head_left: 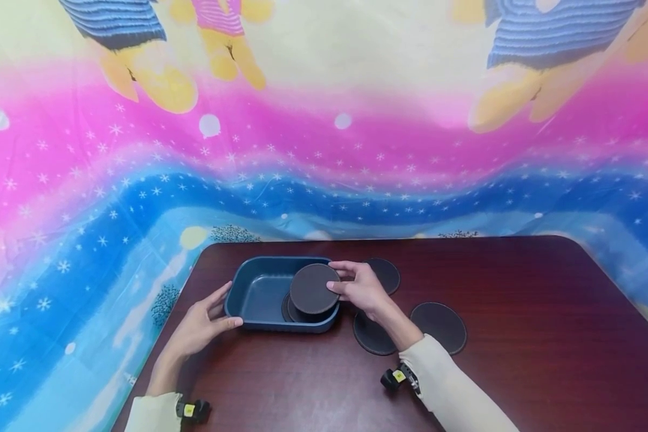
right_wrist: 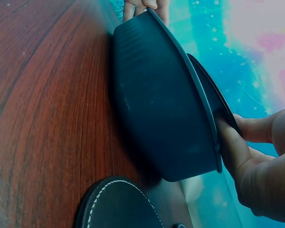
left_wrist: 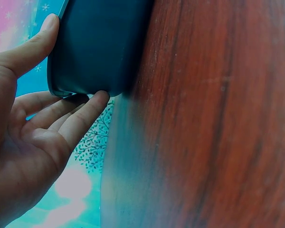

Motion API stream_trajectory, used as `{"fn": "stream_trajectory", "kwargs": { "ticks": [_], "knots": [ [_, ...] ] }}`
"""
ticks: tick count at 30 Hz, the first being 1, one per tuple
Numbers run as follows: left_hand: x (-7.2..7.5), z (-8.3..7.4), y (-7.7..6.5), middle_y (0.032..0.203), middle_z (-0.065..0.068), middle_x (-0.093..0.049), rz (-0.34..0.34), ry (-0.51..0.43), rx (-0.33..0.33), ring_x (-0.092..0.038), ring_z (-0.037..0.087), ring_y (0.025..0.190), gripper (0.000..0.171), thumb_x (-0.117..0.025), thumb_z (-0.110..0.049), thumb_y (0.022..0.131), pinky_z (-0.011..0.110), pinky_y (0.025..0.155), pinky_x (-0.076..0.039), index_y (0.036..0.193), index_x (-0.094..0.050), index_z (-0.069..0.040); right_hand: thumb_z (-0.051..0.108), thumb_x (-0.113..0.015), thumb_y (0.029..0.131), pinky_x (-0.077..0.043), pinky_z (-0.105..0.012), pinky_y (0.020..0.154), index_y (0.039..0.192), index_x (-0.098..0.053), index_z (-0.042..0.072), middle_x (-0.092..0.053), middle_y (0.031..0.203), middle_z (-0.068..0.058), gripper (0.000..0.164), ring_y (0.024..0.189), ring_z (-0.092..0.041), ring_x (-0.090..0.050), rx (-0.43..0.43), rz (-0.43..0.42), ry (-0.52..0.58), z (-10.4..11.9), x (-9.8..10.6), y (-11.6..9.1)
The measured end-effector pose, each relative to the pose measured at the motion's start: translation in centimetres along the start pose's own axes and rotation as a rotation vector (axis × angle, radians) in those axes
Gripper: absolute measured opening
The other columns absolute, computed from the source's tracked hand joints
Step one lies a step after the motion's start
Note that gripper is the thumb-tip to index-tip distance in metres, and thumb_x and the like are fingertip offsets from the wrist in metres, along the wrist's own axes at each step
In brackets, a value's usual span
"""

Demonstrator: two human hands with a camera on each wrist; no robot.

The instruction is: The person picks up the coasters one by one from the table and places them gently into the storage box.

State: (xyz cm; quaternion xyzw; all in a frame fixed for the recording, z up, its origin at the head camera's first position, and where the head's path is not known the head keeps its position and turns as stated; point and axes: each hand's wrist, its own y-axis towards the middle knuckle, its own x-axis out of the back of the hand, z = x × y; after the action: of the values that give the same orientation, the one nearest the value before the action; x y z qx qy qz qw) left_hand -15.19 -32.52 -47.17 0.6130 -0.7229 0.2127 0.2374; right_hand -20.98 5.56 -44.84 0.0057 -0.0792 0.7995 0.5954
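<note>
Left hand [head_left: 200, 327]: thumb on the rim at the near corner, fingers against the outer wall; it lightly grips the left end, probably so nothing slides.
Blue tray [head_left: 256, 294]: on the worktop [head_left: 545, 312], between the two hands' fingers; its bare left part lies just beyond the left fingertips, its right end just below the right ones.
Right hand [head_left: 363, 288]: fingers narrowed in a pinch on the edge of a disc, one digit over it, others under; an edge hold likely leaves the rest free to go inside the walls.
Held disc [head_left: 313, 288]: just left of the right fingers, over the tray's right end, slightly tilted.
Lower disc [head_left: 287, 311]: in the tray, mostly covered by the held one; how many lie there cannot be told.
Loose discs: all right of the tray, presumably for easy reach; the far disc [head_left: 389, 276] sits just past the right fingers, the near disc [head_left: 371, 336] partly behind the wrist, the outer disc [head_left: 441, 329] beyond the forearm.
</note>
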Motion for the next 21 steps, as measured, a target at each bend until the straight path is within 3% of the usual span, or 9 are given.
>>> {"fn": "stream_trajectory", "kwargs": {
  "ticks": [21],
  "knots": [
    [0.1, 0.0, 0.0, 0.164, 0.026, -0.048, 0.003, 0.009, -0.002, -0.055, 0.048, 0.145, 0.093, -0.084, -0.026, 0.096, 0.049, 0.102, -0.061, 0.170, -0.031, -0.011, 0.005, -0.079, 0.097, -0.067, -0.034, 0.076, 0.145, -0.069, 0.010, -0.071, 0.137, -0.020, 0.049, 0.091, -0.014, -0.080, 0.027, -0.023, -0.141, 0.6, -1.3, 0.7]
  ]
}}
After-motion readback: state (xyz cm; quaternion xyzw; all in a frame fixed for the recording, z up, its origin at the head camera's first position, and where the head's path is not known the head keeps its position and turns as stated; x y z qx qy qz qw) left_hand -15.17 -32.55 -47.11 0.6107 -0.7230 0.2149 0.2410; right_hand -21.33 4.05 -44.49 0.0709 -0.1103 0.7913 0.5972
